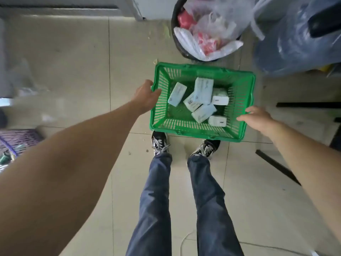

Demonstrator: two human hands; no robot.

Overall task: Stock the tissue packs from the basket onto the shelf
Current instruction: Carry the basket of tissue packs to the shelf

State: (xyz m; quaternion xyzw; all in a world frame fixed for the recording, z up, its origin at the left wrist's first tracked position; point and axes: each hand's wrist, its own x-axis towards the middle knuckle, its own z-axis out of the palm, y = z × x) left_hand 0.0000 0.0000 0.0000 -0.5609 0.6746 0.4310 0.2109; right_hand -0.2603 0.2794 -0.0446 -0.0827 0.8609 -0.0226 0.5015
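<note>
A: Nearest the camera?
B: Two legs in dark blue denim [156, 200], ending in black lace-up sneakers [160, 143] on glossy beige floor tiles [73, 61].

A: And just past the toes?
B: Green plastic basket [238, 100], rectangular, slatted walls, rolled rim, near edge over the shoe tips; whether standing on the tiles or lifted, cannot tell. Left hand [146, 97] at the left rim, thumb hooked over it, gripping. Right hand [255, 119] at the right rim, fingers fairly straight, touching rather than clearly curled round it.

A: Contents?
B: Tissue packs [203, 90], about seven, loosely heaped toward the right side. Soft rectangular blocks in shiny film, pale blue and pale green with white ends. Small dark print on the ends, too blurred to read.

A: Further out?
B: Round black bin [177, 43] stuffed with crumpled clear, white and red plastic bags. Right of it, a large bluish translucent water jug [287, 48]. Far left, a purple slatted crate [16, 139], partly in view.
</note>
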